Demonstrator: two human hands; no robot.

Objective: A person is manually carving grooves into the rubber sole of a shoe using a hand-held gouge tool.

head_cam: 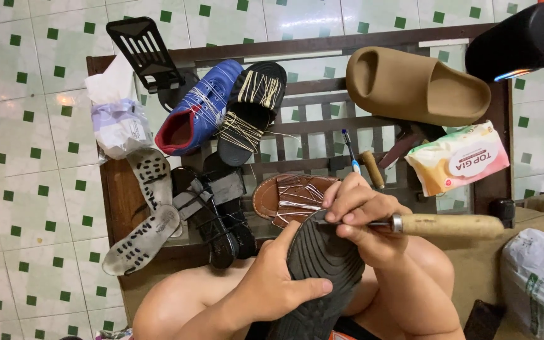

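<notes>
My left hand (271,277) grips a black rubber sole (322,264) from the left side, sole face up, resting over my knees. My right hand (363,214) is closed on an awl with a wooden handle (451,225), whose metal tip meets the sole's upper edge. Just behind the sole lies a brown sandal bound with pale thread (291,196).
On a dark wooden slatted table (118,201) lie a blue shoe (199,107), a black slide wrapped in string (250,110), two grey insoles (149,214), black strappy sandals (215,211), a tan foam slide (413,85), a tissue pack (458,157), a pen (349,148) and a black cylinder speaker (524,41). Green-dotted floor tiles (26,157) lie on the left.
</notes>
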